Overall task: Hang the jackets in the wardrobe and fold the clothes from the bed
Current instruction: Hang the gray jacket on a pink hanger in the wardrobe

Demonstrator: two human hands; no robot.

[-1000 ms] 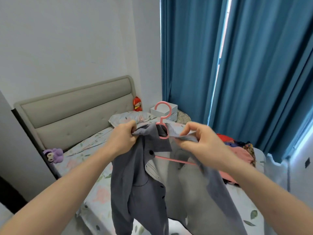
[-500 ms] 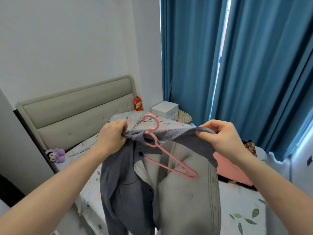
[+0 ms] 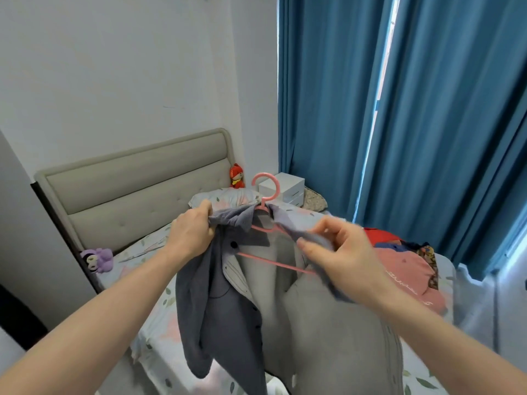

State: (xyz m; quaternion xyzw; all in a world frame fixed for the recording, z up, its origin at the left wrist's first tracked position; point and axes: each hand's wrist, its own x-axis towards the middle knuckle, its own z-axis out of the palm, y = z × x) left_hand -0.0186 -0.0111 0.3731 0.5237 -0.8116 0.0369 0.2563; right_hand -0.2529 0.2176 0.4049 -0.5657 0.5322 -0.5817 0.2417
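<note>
Jacket [image 3: 236, 303] first: grey-blue outside with a paler grey lining, it hangs open in front of me above the near part of the bed, held up between my two hands. My left hand [image 3: 191, 235] has its fingers curled tight round the left shoulder and collar, bunching the cloth. My right hand [image 3: 339, 253] pinches the right shoulder fabric between thumb and fingers (the hand is blurred, so I cannot tell how much cloth it has). A pink hanger [image 3: 266, 201] sits inside the neck: its hook stands up above the collar between my hands, and its lower bar shows across the open lining, slanting down toward my right wrist. The jacket's left front panel, with dark buttons down its edge, droops below my left forearm; the lining side falls under my right arm.

Beneath the jacket is the bed [image 3: 159, 317], covered in a pale sheet printed with leaves. To my right, on the mattress, lies a heap of clothes [image 3: 405, 266], pink on top with red, dark blue and a patterned piece behind. A pillow [image 3: 222, 196] in the same leafy print lies at the head of the bed, just past my left hand. A purple plush toy [image 3: 98, 259] sits at the bed's left edge beside the padded beige headboard [image 3: 137, 189]. A small red figure [image 3: 236, 175] is at the headboard's right end, near a white drawer box [image 3: 285, 185]. Blue curtains [image 3: 427, 109] fill the far right; the white wall [image 3: 114, 75] fills the left.
</note>
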